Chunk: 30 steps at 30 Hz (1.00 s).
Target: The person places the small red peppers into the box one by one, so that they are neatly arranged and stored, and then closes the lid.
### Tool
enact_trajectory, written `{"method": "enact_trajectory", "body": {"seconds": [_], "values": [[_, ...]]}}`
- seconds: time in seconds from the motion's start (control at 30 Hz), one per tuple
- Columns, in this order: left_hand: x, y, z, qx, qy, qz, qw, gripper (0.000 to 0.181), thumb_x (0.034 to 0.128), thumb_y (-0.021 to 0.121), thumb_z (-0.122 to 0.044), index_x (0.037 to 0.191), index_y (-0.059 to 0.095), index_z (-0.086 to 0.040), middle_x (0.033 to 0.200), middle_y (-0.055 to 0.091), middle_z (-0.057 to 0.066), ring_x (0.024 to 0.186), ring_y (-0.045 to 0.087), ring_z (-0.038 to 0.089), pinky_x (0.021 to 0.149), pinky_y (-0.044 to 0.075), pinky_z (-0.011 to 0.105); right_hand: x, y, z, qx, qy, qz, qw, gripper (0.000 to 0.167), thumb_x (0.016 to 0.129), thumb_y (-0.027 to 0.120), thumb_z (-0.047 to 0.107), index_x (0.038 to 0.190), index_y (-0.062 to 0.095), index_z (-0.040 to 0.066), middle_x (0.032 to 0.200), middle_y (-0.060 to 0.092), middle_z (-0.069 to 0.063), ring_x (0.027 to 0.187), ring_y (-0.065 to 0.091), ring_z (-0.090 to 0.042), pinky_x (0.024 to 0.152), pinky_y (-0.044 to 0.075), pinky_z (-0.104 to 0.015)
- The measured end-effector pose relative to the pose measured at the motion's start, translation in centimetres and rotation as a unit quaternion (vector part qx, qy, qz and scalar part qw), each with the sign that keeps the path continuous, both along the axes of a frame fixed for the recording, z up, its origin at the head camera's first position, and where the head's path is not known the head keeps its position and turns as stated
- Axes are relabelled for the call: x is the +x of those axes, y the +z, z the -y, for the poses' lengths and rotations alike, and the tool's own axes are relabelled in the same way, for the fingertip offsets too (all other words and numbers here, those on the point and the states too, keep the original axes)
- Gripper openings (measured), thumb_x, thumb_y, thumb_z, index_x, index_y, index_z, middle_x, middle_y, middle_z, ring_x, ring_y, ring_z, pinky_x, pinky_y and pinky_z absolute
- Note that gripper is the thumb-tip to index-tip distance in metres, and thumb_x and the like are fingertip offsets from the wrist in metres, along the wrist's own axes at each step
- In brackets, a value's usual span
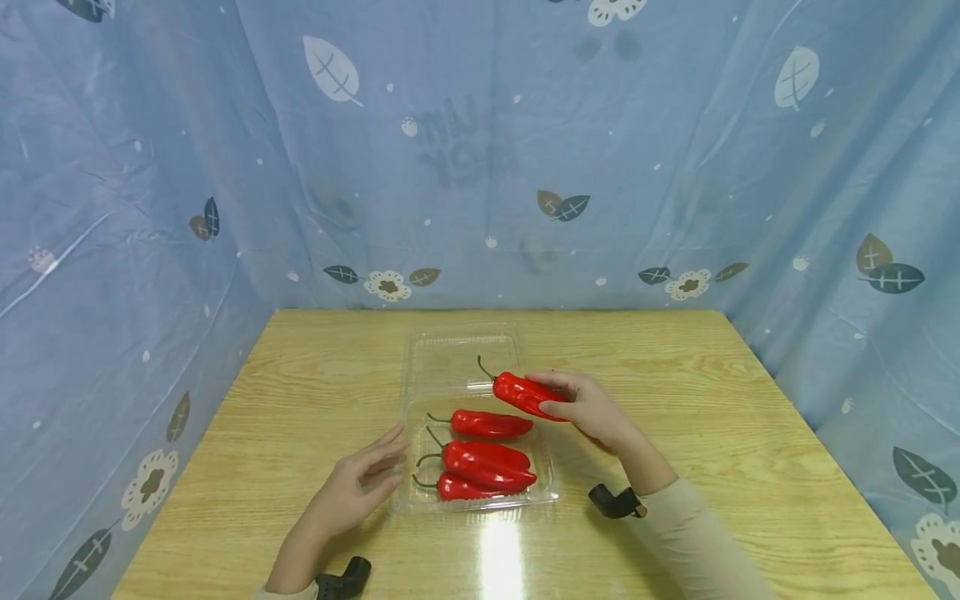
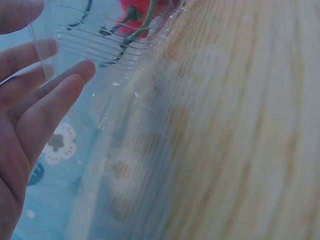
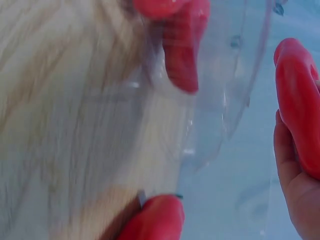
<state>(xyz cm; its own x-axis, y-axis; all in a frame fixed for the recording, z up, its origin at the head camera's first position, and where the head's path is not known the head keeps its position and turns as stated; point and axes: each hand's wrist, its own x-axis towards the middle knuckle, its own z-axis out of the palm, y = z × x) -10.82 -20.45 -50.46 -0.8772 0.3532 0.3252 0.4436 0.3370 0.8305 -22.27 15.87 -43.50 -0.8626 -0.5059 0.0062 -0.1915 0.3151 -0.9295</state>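
Observation:
My right hand [image 1: 592,408] grips a red pepper [image 1: 521,393] with a long green stem, holding it at the right side of a clear plastic clamshell box [image 1: 551,493]. In the right wrist view the same pepper [image 3: 300,95] lies against the fingers. Several red peppers [image 1: 491,423] lie in the box's near half, stems pointing left. My left hand [image 1: 352,487] is beside the box's left wall, fingers loosely extended and holding nothing. In the left wrist view its fingers are close to the clear wall; whether they touch it I cannot tell.
The box's lid [image 1: 461,354] lies folded back on the far side. Another red pepper [image 3: 155,220] rests on the wooden table [image 1: 315,375] to the right, mostly hidden under my right hand in the head view. Blue patterned curtains [image 1: 480,167] enclose the table's back and sides.

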Motion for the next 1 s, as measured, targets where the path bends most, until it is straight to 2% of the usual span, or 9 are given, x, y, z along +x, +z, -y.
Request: {"method": "enact_trajectory", "body": {"seconds": [0.2, 0.43, 0.67, 0.87, 0.93, 1.0], "values": [[-0.1, 0.2, 0.0, -0.005, -0.003, -0.005, 1.0, 0.043, 0.0915, 0.061, -0.004, 0.133, 0.05, 0.004, 0.15, 0.033, 0.02, 0.116, 0.058, 0.035, 0.09, 0.055, 0.038, 0.3, -0.3, 1.5, -0.005, 0.037, -0.021, 0.9991, 0.043, 0.088, 0.065, 0.007, 0.13, 0.057, 0.004, 0.127, 0.059, -0.018, 0.104, 0.062, -0.022, 0.078, 0.059, -0.023], [0.1, 0.6, -0.2, -0.01, 0.008, -0.004, 0.9999, 0.042, 0.09, 0.061, -0.001, 0.131, 0.052, 0.006, 0.149, 0.034, 0.022, 0.114, 0.058, 0.037, 0.089, 0.055, 0.042, 0.8, -0.7, 2.6, 0.034, 0.056, -0.016, 0.9977, 0.043, 0.088, 0.064, 0.006, 0.13, 0.059, 0.012, 0.129, 0.059, -0.013, 0.113, 0.057, -0.027, 0.08, 0.058, -0.024], [1.1, 3.1, -0.8, -0.01, 0.006, 0.0, 0.9999, 0.041, 0.0888, 0.061, 0.003, 0.128, 0.052, 0.009, 0.145, 0.035, 0.03, 0.111, 0.058, 0.043, 0.087, 0.055, 0.046, 1.0, -1.0, 3.9, 0.078, 0.084, -0.037, 0.9928, 0.043, 0.087, 0.064, 0.007, 0.13, 0.059, 0.013, 0.126, 0.061, -0.01, 0.107, 0.056, -0.024, 0.082, 0.054, -0.026], [0.9, 2.7, -0.8, -0.003, 0.002, 0.0, 1.0, 0.04, 0.089, 0.06, 0.004, 0.128, 0.051, 0.011, 0.146, 0.034, 0.029, 0.112, 0.056, 0.044, 0.087, 0.054, 0.047, 1.2, -1.3, 4.7, 0.094, 0.096, -0.032, 0.9905, 0.043, 0.086, 0.066, 0.006, 0.128, 0.061, 0.016, 0.123, 0.063, -0.006, 0.097, 0.056, -0.018, 0.079, 0.054, -0.027], [0.9, 2.8, -0.8, 0.002, 0.001, 0.006, 1.0, 0.04, 0.0889, 0.06, 0.004, 0.127, 0.051, 0.012, 0.146, 0.034, 0.03, 0.112, 0.056, 0.045, 0.087, 0.054, 0.048, 1.2, -1.4, 4.9, 0.094, 0.102, -0.036, 0.9896, 0.043, 0.086, 0.066, 0.005, 0.127, 0.062, 0.015, 0.123, 0.063, -0.007, 0.098, 0.057, -0.018, 0.082, 0.053, -0.027], [0.7, 2.3, -0.7, 0.002, 0.003, 0.006, 1.0, 0.041, 0.0892, 0.06, 0.003, 0.128, 0.051, 0.011, 0.147, 0.033, 0.028, 0.113, 0.056, 0.045, 0.088, 0.054, 0.047, 1.3, -1.5, 5.1, 0.099, 0.103, -0.039, 0.989, 0.043, 0.086, 0.066, 0.005, 0.127, 0.062, 0.015, 0.123, 0.063, -0.006, 0.101, 0.057, -0.017, 0.084, 0.052, -0.027]]}}
